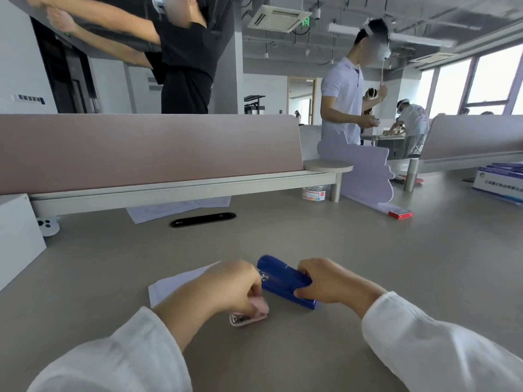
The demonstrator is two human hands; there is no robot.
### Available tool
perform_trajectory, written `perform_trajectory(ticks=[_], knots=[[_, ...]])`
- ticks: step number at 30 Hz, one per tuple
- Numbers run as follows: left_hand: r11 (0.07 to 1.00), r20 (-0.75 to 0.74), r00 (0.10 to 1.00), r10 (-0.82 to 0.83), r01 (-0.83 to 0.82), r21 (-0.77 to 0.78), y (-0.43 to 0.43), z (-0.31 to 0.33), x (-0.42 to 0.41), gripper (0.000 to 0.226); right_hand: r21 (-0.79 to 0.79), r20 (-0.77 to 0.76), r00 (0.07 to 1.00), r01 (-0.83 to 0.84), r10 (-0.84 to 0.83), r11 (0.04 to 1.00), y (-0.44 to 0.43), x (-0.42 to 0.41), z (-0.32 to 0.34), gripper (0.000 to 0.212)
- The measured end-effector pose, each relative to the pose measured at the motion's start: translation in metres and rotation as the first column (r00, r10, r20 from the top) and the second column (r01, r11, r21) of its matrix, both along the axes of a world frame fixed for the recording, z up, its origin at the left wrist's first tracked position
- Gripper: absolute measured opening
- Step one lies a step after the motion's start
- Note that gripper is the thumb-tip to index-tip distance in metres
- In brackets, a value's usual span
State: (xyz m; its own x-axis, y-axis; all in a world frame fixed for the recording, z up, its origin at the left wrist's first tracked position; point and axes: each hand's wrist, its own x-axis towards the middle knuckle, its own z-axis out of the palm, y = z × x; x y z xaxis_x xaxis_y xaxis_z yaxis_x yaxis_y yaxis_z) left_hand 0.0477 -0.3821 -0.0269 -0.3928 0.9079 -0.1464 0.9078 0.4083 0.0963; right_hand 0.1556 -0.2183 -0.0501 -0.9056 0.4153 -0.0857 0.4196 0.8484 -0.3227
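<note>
**Item: blue stapler [278, 274].** Lies on the grey desk [283, 236], its mouth turned toward the left hand and its hinge end toward the right.

**Holds.** The right hand [328, 281] grips the stapler's rear half, fingers over the top and thumb along the near side. The left hand [226, 287] sits at the stapler's mouth, fingers curled down and closed on a small pink-and-clear case [243, 318], probably staples. The fingertips are hidden.

**Handling, as judged.**
- The stapler is rigid, with a smooth plastic shell over metal. It is compact but has some weight and should not bend or crush.
- The top arm pivots, so it is best gripped across both body and base near the hinge, well away from the mouth.
- The case is light and easily tipped, so it is best pinched by its long sides.

**Around the stapler.**
- A white sheet of paper [175, 284] lies just to its left, partly under the left hand.
- A black oblong cable port [203, 219] is well beyond it.
- A red box [400, 214] lies far off to its right rear.
</note>
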Motion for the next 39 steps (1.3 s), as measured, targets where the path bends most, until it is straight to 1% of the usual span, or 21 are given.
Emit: perform_trajectory(ticks=[3,6,8,10,12,14,16,17,18,20,23,24,27,28,32,36,38,39], knots=[[1.0,-0.068,0.998,-0.005,0.003,-0.026,0.017,0.005,-0.002,0.026,-0.002,-0.063,0.997,0.04,-0.04,0.999,0.003,0.002,-0.001,0.02],[0.998,-0.184,0.983,-0.023,0.033,0.054,0.057,0.018,-0.009,0.021,0.029,-0.142,0.985,0.106,-0.101,0.994,0.026,-0.001,0.006,0.019],[0.991,-0.228,0.972,-0.066,0.09,0.099,0.1,0.027,-0.019,0.02,0.048,-0.197,0.967,0.174,-0.162,0.984,0.056,-0.005,0.014,0.016],[0.981,-0.243,0.962,-0.125,0.156,0.112,0.159,0.029,-0.031,0.019,0.027,-0.264,0.932,0.266,-0.25,0.964,0.104,-0.009,0.019,0.013],[0.979,-0.207,0.97,-0.124,0.153,0.133,0.2,0.026,-0.038,0.015,0.016,-0.301,0.895,0.351,-0.331,0.936,0.139,-0.006,0.021,0.014],[0.978,-0.128,0.984,-0.124,0.143,0.149,0.257,0.023,-0.043,0.018,0.034,-0.324,0.861,0.425,-0.392,0.905,0.189,-0.003,0.02,0.013],[0.974,0.047,0.993,-0.11,0.099,0.205,0.318,0.024,-0.051,0.014,0.047,-0.346,0.822,0.496,-0.452,0.867,0.245,-0.01,0.017,0.013],[0.972,0.132,0.987,-0.096,0.064,0.228,0.347,0.024,-0.051,0.016,0.049,-0.347,0.806,0.525,-0.479,0.849,0.27,-0.013,0.015,0.013],[0.966,0.178,0.98,-0.095,0.048,0.253,0.377,0.023,-0.052,0.019,0.057,-0.348,0.791,0.553,-0.503,0.831,0.297,-0.016,0.01,0.013],[0.964,0.188,0.977,-0.104,0.052,0.262,0.419,0.02,-0.053,0.024,0.085,-0.371,0.766,0.591,-0.525,0.802,0.335,-0.024,0.004,0.015],[0.967,0.079,0.99,-0.113,0.091,0.237,0.47,0.005,-0.063,0.014,0.113,-0.365,0.754,0.618,-0.546,0.778,0.379,-0.041,-0.002,0.016],[0.969,0.055,0.993,-0.1,0.085,0.233,0.483,0.0,-0.068,0.016,0.121,-0.341,0.76,0.619,-0.554,0.776,0.388,-0.047,-0.004,0.016],[0.985,0.099,0.995,-0.009,-0.008,0.171,0.503,-0.012,-0.075,0.027,0.14,-0.286,0.774,0.617,-0.565,0.775,0.406,-0.066,-0.015,0.015],[0.985,0.1,0.995,0.0,-0.017,0.172,0.505,-0.016,-0.076,0.029,0.146,-0.278,0.774,0.619,-0.569,0.772,0.408,-0.07,-0.019,0.015],[0.963,-0.024,0.995,-0.095,0.098,0.253,0.502,-0.029,-0.081,0.031,0.189,-0.301,0.76,0.64,-0.576,0.745,0.406,-0.074,-0.028,0.017],[0.953,-0.128,0.976,-0.174,0.2,0.226,0.5,-0.03,-0.081,0.029,0.174,-0.295,0.758,0.642,-0.582,0.747,0.405,-0.071,-0.025,0.021],[0.944,-0.187,0.961,-0.204,0.244,0.224,0.496,-0.029,-0.08,0.029,0.16,-0.285,0.76,0.639,-0.584,0.753,0.403,-0.069,-0.024,0.028],[0.94,-0.221,0.951,-0.214,0.262,0.217,0.493,-0.028,-0.08,0.032,0.144,-0.283,0.762,0.635,-0.583,0.759,0.402,-0.067,-0.024,0.034]])
